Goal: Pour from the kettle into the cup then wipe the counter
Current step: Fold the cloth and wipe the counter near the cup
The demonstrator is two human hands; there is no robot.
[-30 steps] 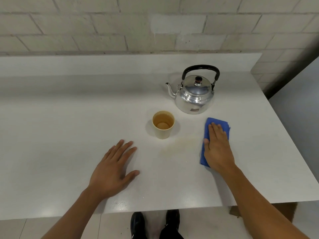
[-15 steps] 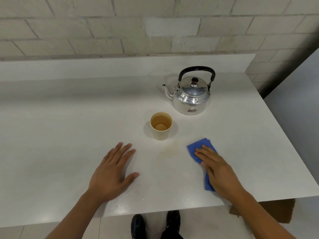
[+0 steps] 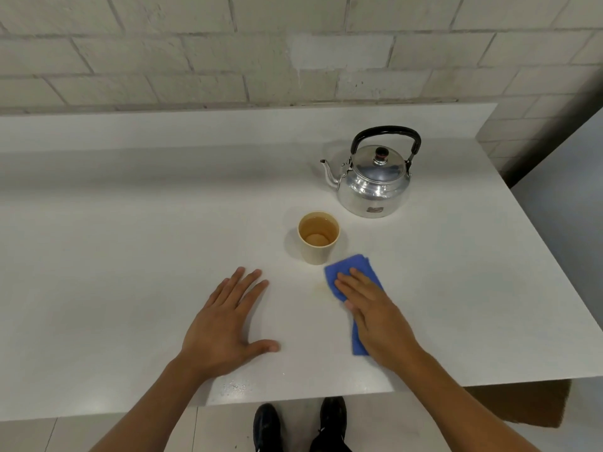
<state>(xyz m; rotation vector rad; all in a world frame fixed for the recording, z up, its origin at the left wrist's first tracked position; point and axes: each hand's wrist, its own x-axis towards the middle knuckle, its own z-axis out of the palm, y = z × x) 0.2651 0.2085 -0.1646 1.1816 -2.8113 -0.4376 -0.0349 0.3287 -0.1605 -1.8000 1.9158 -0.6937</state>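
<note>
The cup (image 3: 318,237) stands upright near the middle of the bench (image 3: 130,256) and holds a pale brown liquid, so the pouring step looks finished. Behind the cup and to its right sits the kettle (image 3: 375,181), upright on its base, lid on, handle raised and spout aimed left, well clear of the hands; it seems parked out of the way so the wiping has room.

The right hand (image 3: 375,314) lies flat on a folded blue cloth (image 3: 349,275), just in front of the cup and slightly right of it. Its fingers (image 3: 354,282) are stretched out and pressing down, not curled around the cloth; a flat palm spreads pressure over more of the surface. The cloth's far corner is close to the cup's base, though I cannot tell whether it touches. A faint yellowish stain (image 3: 319,288) shows on the bench just left of the cloth, likely the target of the wipe.

The left hand (image 3: 225,331) rests on the bench in front of the cup and to its left, fingers spread and holding nothing, probably as a brace. A patch of small droplets (image 3: 235,386) sits near the bench's front edge, below that hand.
</note>
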